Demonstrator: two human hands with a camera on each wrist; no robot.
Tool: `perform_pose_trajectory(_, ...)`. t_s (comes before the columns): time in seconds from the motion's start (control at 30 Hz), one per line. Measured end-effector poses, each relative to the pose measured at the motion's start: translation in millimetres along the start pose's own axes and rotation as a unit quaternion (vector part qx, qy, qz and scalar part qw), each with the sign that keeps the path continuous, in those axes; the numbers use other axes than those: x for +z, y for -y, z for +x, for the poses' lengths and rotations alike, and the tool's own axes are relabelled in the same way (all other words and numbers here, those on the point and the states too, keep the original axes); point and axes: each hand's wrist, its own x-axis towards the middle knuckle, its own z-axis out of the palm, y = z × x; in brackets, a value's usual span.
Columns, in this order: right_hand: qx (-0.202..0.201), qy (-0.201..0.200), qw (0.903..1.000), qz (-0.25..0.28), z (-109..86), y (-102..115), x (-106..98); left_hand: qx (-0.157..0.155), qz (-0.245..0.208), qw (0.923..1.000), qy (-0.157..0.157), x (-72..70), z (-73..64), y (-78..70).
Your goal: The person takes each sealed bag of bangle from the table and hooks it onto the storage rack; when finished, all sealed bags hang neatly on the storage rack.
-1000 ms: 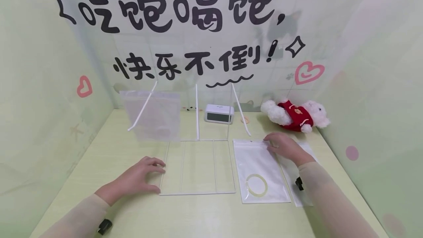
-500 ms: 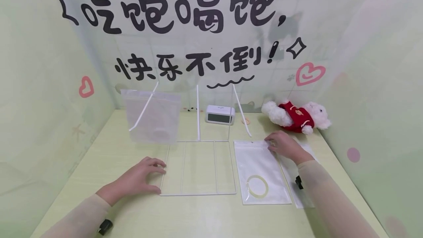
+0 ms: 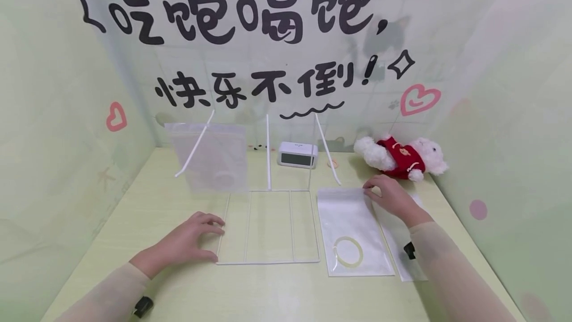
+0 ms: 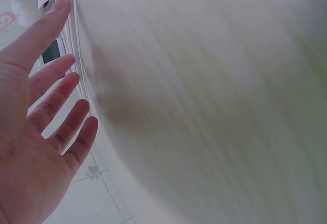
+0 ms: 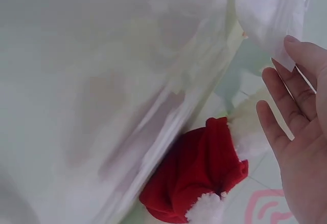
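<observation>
the right hand (image 3: 389, 195) pinches the far right corner of a bag (image 3: 357, 222), lifted a little; the rest lies on the table (image 3: 268, 297), just right of the rack (image 3: 268, 263), with a yellow ring (image 3: 360, 252) showing near its near end. the left hand (image 3: 189, 237) grips nothing, fingers loosely bent at the rack's left edge; whether they touch i cannot tell. a toy (image 3: 397, 157) lies far right.

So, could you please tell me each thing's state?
Rack: standing
Left bag: hanging
Middle bag: lying, top corner pinched by right hand
Right bag: flat, partly hidden
Left hand: fingers apart, at rack
Clock: upright, display dark
Toy: lying down
</observation>
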Motion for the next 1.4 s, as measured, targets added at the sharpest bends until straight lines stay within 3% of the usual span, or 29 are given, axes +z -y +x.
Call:
perform_pose_trajectory(0.23, -0.035, -0.055, 0.9979, -0.009, -11.0, 14.2, -7.1, -0.005, -0.004, 1.0, 0.001, -0.1, 0.2, -0.3)
perform_pose_trajectory(0.47, -0.099, -0.119, 0.9878, -0.016, -20.3, 37.5, -18.6, -0.005, -0.007, 1.0, 0.0, -0.7, 0.1, -0.7)
perform_pose_trajectory(0.9, -0.206, -0.182, 0.9614, 0.016, -29.0, 75.8, -46.2, -0.003, -0.003, 1.0, 0.003, -0.3, 1.1, -0.1)
perform_pose_trajectory(1.07, -0.244, -0.217, 0.9447, 0.029, -31.1, 90.2, -56.7, 0.001, -0.002, 1.0, 0.001, -0.6, 2.1, -0.7)
perform_pose_trajectory(1.4, -0.286, -0.248, 0.9244, 0.048, -33.9, 121.4, -78.6, 0.0, 0.001, 1.0, 0.001, -1.5, 3.3, -1.5)
